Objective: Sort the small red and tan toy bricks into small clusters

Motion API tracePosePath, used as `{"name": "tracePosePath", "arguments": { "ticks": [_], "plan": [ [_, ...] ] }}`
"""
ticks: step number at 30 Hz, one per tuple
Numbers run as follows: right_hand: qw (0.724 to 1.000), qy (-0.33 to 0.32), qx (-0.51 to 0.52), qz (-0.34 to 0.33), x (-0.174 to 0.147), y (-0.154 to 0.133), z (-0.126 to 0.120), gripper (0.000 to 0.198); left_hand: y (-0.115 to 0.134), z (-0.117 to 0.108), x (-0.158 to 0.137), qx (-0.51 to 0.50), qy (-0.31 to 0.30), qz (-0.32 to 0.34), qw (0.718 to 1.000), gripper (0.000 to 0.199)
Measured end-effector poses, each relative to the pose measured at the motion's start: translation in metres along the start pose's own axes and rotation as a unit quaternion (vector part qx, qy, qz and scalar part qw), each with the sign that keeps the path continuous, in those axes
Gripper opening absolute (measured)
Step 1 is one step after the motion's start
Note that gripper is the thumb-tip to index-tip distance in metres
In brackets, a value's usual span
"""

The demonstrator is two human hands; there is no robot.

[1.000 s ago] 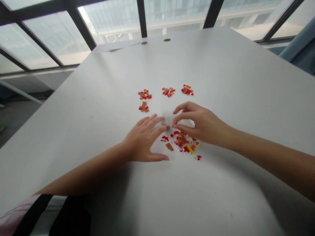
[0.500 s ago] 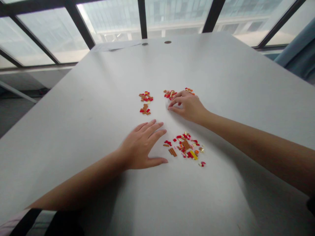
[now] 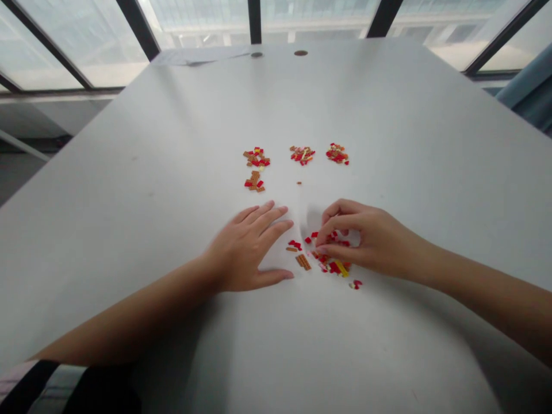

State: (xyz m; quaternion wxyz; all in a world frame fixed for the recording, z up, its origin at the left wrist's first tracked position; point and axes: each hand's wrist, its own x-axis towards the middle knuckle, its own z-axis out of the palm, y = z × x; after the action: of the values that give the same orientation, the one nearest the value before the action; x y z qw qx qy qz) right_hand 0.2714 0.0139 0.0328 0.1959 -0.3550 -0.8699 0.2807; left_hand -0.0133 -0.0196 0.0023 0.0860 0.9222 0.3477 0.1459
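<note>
My left hand (image 3: 246, 248) lies flat on the white table with fingers spread, holding nothing. To its right is a loose pile of small toy bricks (image 3: 333, 268) in red, brown, yellow and pink. My right hand (image 3: 364, 237) is over this pile and hides part of it. Its thumb and index fingertips come together at the pile's left side; what is between them, if anything, is hidden. A brown plate brick (image 3: 303, 262) and a few red bricks (image 3: 295, 245) lie between the two hands. A single small brown brick (image 3: 299, 183) sits alone farther off.
Beyond the hands are sorted heaps: a brown-and-red heap (image 3: 257, 157), a smaller one (image 3: 254, 182) just in front of it, a mixed heap (image 3: 302, 154) and a mostly red heap (image 3: 337, 153). Windows border the white table (image 3: 207, 115) at the back.
My right hand has come back from the far heaps to the near pile. A small brown brick now shows where its fingertips were. My left hand stays put; the view has tilted down slightly.
</note>
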Motion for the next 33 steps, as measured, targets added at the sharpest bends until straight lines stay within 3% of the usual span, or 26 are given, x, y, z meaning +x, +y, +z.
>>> {"name": "tracePosePath", "arguments": {
  "ticks": [13, 20, 29, 33],
  "plan": [
    [0.996, -0.017, -0.083, -0.009, -0.003, 0.003, 0.005, 0.009, 0.0, 0.0, 0.0, 0.005, 0.002, -0.003, 1.0, 0.081],
    [0.991, -0.015, -0.125, 0.033, -0.01, -0.004, 0.005, 0.003, 0.0, -0.001, -0.001, 0.002, 0.003, 0.001, 1.0, 0.081],
    [0.993, 0.001, -0.118, 0.029, -0.011, -0.004, 0.01, 0.004, -0.001, 0.001, -0.001, 0.008, 0.008, 0.002, 1.0, 0.081],
    [0.999, 0.023, -0.04, 0.012, -0.006, -0.004, 0.005, 0.011, -0.001, 0.0, -0.001, 0.013, 0.004, 0.008, 1.0, 0.08]
  ]
}}
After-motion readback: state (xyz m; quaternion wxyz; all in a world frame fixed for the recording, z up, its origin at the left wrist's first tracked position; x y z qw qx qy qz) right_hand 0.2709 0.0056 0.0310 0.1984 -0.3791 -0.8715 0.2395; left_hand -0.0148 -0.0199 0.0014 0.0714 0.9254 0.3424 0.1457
